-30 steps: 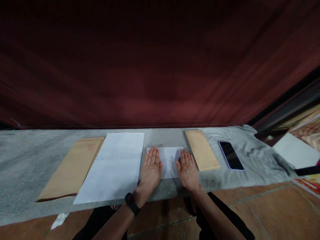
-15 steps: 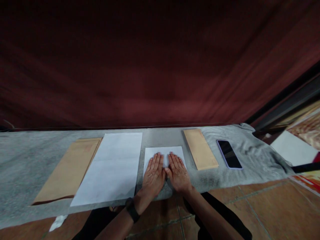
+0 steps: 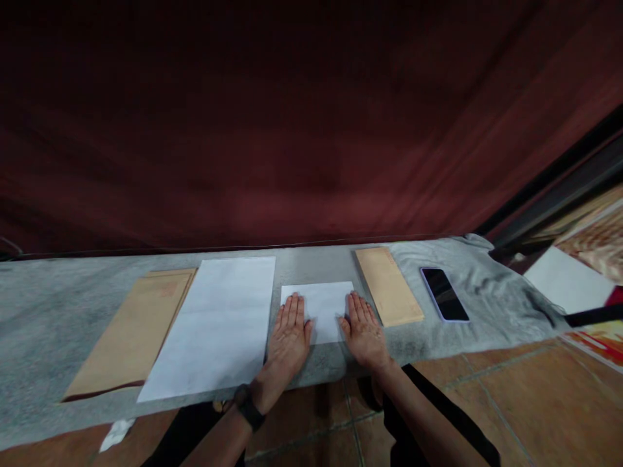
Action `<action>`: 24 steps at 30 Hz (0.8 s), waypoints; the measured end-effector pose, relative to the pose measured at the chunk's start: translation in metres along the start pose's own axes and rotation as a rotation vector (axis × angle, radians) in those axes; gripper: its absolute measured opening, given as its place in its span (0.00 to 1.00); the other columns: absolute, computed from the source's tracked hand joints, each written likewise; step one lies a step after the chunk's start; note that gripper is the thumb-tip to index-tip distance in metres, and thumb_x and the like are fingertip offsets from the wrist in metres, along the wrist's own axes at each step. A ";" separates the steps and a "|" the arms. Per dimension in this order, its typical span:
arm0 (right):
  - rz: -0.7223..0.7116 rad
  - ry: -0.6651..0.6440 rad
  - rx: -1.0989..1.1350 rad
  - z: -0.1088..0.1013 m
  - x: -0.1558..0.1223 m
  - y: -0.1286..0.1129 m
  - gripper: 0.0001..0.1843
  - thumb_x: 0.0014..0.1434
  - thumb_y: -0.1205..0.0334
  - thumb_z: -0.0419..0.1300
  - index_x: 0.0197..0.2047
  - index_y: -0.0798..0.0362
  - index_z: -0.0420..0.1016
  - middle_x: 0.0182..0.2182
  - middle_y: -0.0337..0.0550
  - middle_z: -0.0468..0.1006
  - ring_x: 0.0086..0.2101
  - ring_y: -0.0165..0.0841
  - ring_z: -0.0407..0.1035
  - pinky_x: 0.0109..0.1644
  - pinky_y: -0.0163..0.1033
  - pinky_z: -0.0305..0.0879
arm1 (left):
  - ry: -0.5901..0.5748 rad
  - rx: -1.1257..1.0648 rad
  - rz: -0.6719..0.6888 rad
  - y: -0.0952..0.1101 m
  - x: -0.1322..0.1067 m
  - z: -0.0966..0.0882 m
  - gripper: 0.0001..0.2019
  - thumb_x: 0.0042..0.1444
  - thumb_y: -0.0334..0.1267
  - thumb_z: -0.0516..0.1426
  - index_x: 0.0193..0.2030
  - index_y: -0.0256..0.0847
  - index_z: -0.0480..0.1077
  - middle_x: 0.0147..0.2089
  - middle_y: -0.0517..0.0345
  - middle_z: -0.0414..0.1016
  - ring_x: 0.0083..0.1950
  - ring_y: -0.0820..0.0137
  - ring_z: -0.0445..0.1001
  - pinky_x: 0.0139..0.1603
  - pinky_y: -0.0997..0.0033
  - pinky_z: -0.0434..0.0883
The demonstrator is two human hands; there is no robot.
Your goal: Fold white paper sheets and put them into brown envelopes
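A small white sheet of paper (image 3: 325,312), perhaps folded, lies flat on the grey cloth between my hands. My left hand (image 3: 291,332) rests flat on its left side, fingers stretched out, thumb toward the middle. Over the right edge lies my right hand (image 3: 364,331), palm down with the fingers extended. Left of them is a larger white sheet (image 3: 219,318), and beyond it large brown envelopes (image 3: 134,327) overlap in a stack. Smaller brown envelopes (image 3: 389,285) lie just right of my right hand.
A phone (image 3: 444,295) with a dark screen lies farther right on the grey cloth (image 3: 491,298). Dark red fabric (image 3: 302,162) hangs behind. Tiled floor (image 3: 525,389) shows below the front edge, with a scrap of white paper (image 3: 117,433) at the lower left.
My hands have moved apart across the small white sheet, the left one leftward and the right one rightward, uncovering its middle. The other items keep their places.
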State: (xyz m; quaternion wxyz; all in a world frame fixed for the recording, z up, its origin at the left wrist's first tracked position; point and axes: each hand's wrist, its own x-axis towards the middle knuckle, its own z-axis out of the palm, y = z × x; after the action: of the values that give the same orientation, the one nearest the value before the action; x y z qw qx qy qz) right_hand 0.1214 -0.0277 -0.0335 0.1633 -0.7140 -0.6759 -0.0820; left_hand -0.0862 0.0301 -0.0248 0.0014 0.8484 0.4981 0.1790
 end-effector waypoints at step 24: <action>-0.104 -0.107 0.176 0.004 0.044 -0.039 0.29 0.75 0.54 0.40 0.72 0.58 0.58 0.69 0.49 0.61 0.69 0.39 0.53 0.73 0.52 0.47 | -0.049 0.081 0.098 0.024 0.029 0.011 0.31 0.65 0.30 0.43 0.75 0.29 0.49 0.74 0.40 0.56 0.77 0.59 0.49 0.75 0.50 0.52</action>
State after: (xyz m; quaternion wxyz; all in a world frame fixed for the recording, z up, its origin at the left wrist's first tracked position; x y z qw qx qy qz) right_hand 0.0855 0.0166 -0.0175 0.1847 -0.6640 -0.7245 0.0075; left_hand -0.0495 0.0442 -0.0219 -0.0297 0.8753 0.4626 0.1379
